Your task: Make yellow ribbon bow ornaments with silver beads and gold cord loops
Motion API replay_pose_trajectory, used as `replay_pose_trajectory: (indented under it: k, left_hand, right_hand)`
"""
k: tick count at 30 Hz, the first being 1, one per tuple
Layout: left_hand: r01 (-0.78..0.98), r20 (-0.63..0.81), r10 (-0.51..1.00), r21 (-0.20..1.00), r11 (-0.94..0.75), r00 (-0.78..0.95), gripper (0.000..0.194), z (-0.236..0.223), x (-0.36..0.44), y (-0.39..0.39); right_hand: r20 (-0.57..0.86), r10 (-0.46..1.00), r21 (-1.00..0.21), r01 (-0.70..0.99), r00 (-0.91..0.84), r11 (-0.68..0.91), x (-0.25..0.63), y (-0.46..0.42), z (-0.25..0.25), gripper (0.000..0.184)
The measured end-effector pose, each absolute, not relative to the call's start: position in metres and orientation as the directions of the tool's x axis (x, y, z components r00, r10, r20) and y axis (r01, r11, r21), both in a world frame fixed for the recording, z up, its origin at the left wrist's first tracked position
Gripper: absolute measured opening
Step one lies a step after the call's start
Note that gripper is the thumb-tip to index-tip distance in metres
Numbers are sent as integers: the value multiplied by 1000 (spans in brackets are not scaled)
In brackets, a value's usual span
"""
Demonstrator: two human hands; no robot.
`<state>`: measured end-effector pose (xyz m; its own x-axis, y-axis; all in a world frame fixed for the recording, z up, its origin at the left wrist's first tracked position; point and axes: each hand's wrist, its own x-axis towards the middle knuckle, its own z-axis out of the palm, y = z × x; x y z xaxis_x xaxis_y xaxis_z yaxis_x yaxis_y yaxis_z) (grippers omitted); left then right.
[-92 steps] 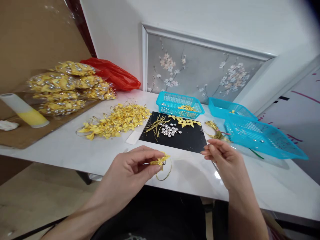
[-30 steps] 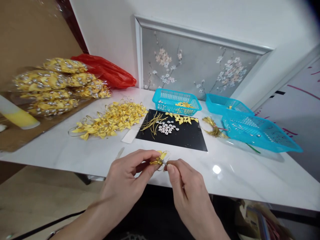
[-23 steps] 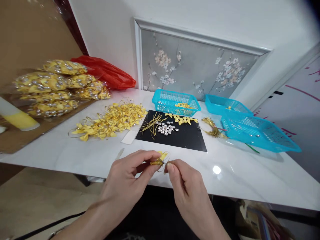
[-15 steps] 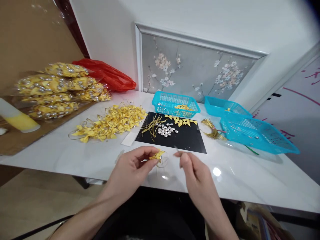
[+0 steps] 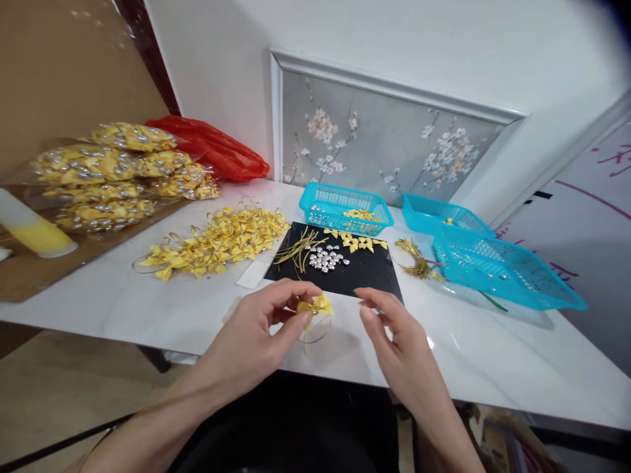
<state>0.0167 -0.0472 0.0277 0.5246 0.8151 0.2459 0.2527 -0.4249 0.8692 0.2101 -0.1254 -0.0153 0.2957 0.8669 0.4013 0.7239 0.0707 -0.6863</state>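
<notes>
Between thumb and fingers, my left hand (image 5: 271,322) pinches a yellow ribbon bow (image 5: 320,305) with a loop of thin gold tie hanging under it. Just to the right, my right hand (image 5: 392,325) is held with thumb and forefinger apart, nothing visible between them. Beyond both hands lies a black mat (image 5: 365,276). On it are silver heart-shaped beads (image 5: 328,259), loose gold ties (image 5: 298,251) and a row of yellow bows (image 5: 362,242).
A heap of finished-looking yellow bows (image 5: 221,243) lies left of the mat. Blue baskets (image 5: 315,211) stand behind and to the right, near a gold tie bundle (image 5: 419,263). Bagged bows (image 5: 89,167), a red plastic bag (image 5: 217,151) and a yellow-and-white bottle (image 5: 37,226) are at left.
My right thumb and forefinger have parted from a pinch. The bow in my left hand has turned, showing more of its yellow ribbon. The view has shifted slightly.
</notes>
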Motion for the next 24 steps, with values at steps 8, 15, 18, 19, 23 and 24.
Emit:
replay_pose_trajectory:
  k: [8,15,18,19,23,24]
  left_hand:
    - [302,372,722,726,-618,583,25,43,17,-57]
    - [-4,140,823,986,-165,551,17,34,6,-47]
    - [-77,97,747,995,-61,658,26,31,8,-54]
    - [-100,101,740,994,-46,665,26,31,9,-57]
    - [-78,99,794,995,-66,600,12,29,15,-64]
    - [-57,88,804,996,-67,588,11,29,16,-64]
  right_hand:
    - [425,892,-782,558,155,277,182,-122,31,17]
    - [296,908,-933,294,295,208,176,-126,27,29]
    - [294,904,-942,255,309,219,171,-126,26,28]
    - [302,903,-939,258,306,227,169,-126,25,26]
    - [343,890,-920,300,300,253,163,-128,20,21]
    - [363,877,-911,315,314,265,162,-129,18,18]
